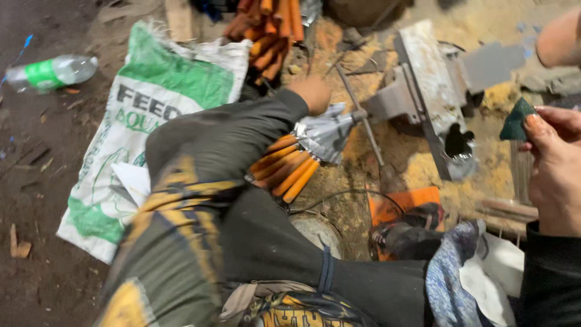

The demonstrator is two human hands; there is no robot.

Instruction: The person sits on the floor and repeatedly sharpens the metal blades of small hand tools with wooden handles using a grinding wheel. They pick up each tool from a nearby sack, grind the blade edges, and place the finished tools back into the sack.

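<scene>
Left hand (311, 94), upper centre of frame: fingers curled, resting at the foil-wrapped bundle of orange sticks (296, 160); whether it grips cannot be told. Right hand (554, 166), right edge: fingers pinched together on a dark green scrap (516, 121). Metal vise (423, 88) just right of the bundle.

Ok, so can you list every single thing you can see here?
Woven plastic sack: one, white and green, left on the ground.
Clear plastic bottle: one, green label, far left.
Loose wooden sticks: one pile, orange, top middle.
Foil-wrapped stick bundle: one, orange and silver, centre.
Metal clamp block: one, grey, upper right.
Patterned cloth: one, blue, bottom right.
Left hand: one, on the bundle's foil end.
Right hand: one, fingers pinching a dark green triangular piece.
</scene>
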